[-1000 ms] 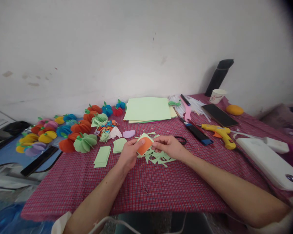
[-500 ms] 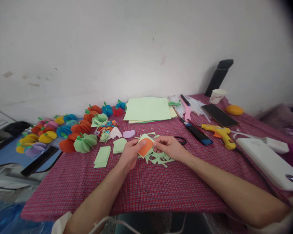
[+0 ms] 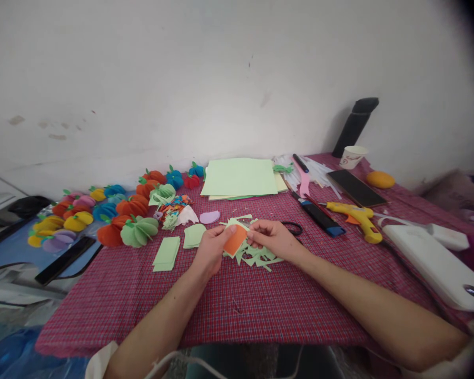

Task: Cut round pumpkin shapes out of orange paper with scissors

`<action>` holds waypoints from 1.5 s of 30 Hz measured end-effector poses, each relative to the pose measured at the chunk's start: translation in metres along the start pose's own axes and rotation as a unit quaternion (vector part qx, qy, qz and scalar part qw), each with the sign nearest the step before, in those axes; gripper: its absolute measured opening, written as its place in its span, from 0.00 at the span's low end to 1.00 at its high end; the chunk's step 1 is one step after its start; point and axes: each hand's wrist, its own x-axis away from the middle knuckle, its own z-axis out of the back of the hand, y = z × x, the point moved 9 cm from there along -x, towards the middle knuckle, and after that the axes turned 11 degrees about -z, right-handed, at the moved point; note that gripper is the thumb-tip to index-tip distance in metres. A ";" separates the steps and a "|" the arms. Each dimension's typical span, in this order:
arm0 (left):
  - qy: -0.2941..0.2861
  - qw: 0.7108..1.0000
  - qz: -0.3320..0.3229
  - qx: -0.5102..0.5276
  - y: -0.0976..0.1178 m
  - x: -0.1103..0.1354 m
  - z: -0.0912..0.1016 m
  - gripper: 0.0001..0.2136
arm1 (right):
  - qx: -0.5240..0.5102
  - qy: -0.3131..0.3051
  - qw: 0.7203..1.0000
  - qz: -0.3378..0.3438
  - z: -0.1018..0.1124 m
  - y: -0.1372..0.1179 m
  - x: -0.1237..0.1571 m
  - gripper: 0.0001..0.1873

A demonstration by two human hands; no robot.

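My left hand (image 3: 213, 248) is closed on an orange paper piece (image 3: 235, 241), its thumb lying on top. Pale green paper shows along the edges of the orange piece, underneath it. At the upper right corner of these papers, the fingertips of my right hand (image 3: 274, 239) pinch the edge. Below both hands lies a heap of pale green paper scraps (image 3: 256, 258). A black loop (image 3: 293, 228), perhaps a scissors handle, pokes out behind my right hand; the rest of it is hidden. Left of my left hand lie cut green pieces (image 3: 193, 236) and green rectangles (image 3: 166, 253).
Paper pumpkins (image 3: 132, 208) in several colours crowd the left side. Green sheets (image 3: 239, 176) are stacked at the back. To the right are a utility knife (image 3: 319, 216), a yellow glue gun (image 3: 353, 210), a phone (image 3: 355, 188), a paper cup (image 3: 352, 157) and a white power bank (image 3: 434, 263).
The view has shifted very slightly. Both hands keep their hold on the papers, with no clear movement.
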 end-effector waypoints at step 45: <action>0.066 0.967 -0.193 -0.155 0.052 0.006 0.009 0.11 | -0.133 0.146 0.979 -0.054 0.029 0.009 0.003 0.14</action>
